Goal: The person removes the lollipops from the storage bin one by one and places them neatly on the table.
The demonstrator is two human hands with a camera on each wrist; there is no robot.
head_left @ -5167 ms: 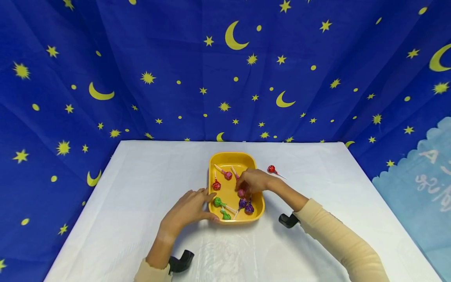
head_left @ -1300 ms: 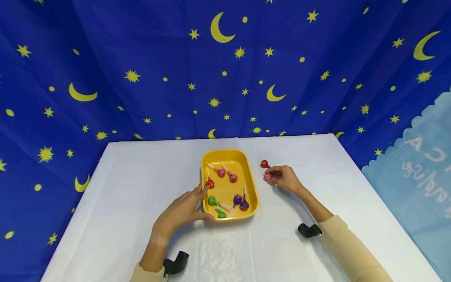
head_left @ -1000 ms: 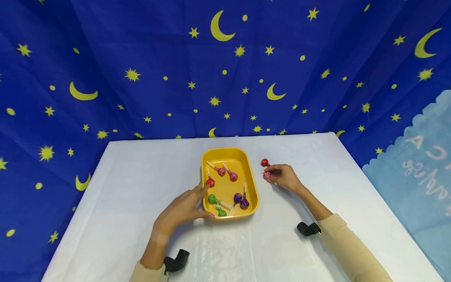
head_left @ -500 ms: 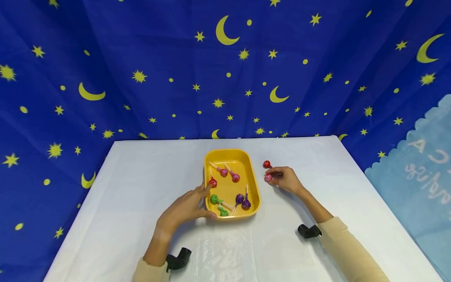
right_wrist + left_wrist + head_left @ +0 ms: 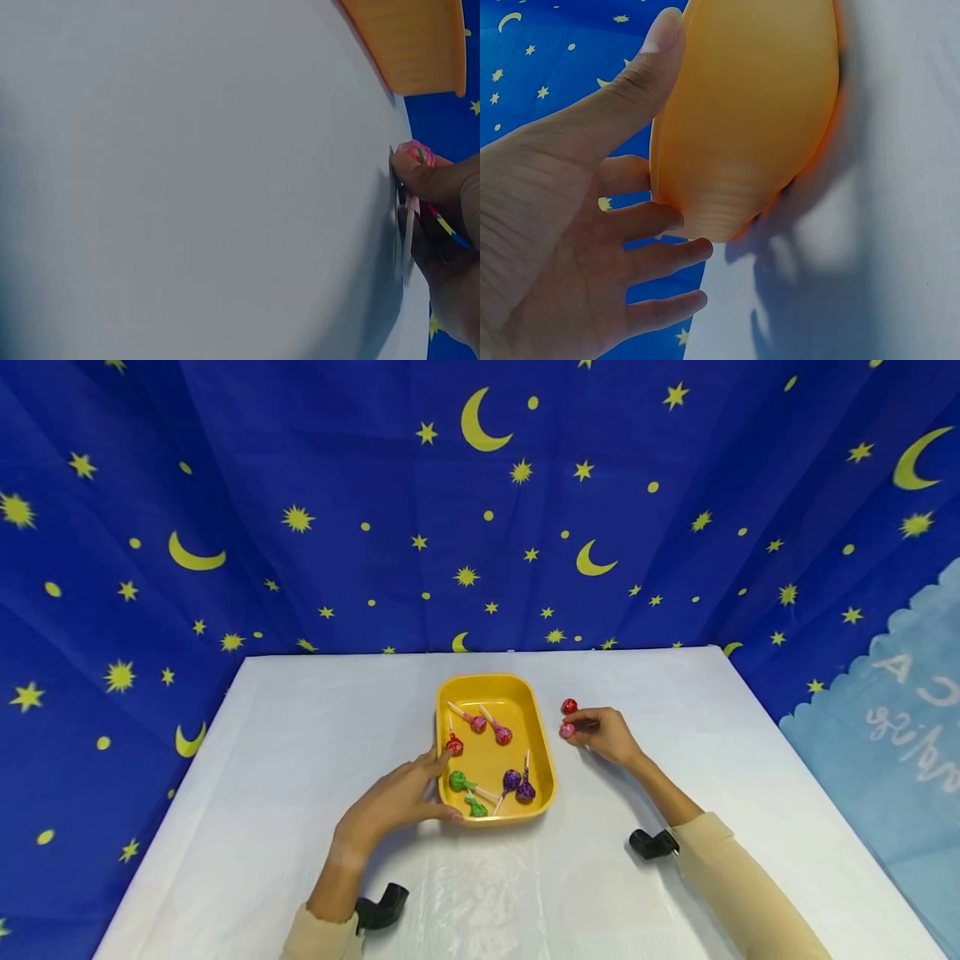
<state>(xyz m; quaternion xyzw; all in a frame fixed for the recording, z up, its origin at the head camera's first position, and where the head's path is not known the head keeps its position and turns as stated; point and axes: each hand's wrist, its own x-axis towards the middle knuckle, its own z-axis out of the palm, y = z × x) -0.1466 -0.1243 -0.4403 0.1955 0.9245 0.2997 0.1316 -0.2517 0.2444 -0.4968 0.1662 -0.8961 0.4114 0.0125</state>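
In the head view, a yellow tray (image 5: pixel 487 763) stands mid-table. My left hand (image 5: pixel 397 793) holds its near-left corner, thumb at the front rim and index finger over the left rim; in the left wrist view the other fingers are nearly straight. To the right of the tray, my right hand (image 5: pixel 611 737) pinches a pink lollipop (image 5: pixel 567 730), its white stick pointing down the palm in the right wrist view. Just beyond it lies a red lollipop (image 5: pixel 569 705), its stick hidden by the fingers. Inside the tray are pink lollipops (image 5: pixel 502 736), a red one (image 5: pixel 454 746), green ones (image 5: pixel 457 780) and purple ones (image 5: pixel 525 791).
A white-covered table (image 5: pixel 337 718) carries everything. Behind it hangs a blue cloth (image 5: pixel 390 568) with yellow moons and stars. A black camera mount sits on each wrist, the left one (image 5: pixel 382 906) and the right one (image 5: pixel 652 843) close above the table.
Since the earliest frame, my right hand has come out of the tray with the pink lollipop, moving right beside the red one. Over the last second both hands stay nearly still.
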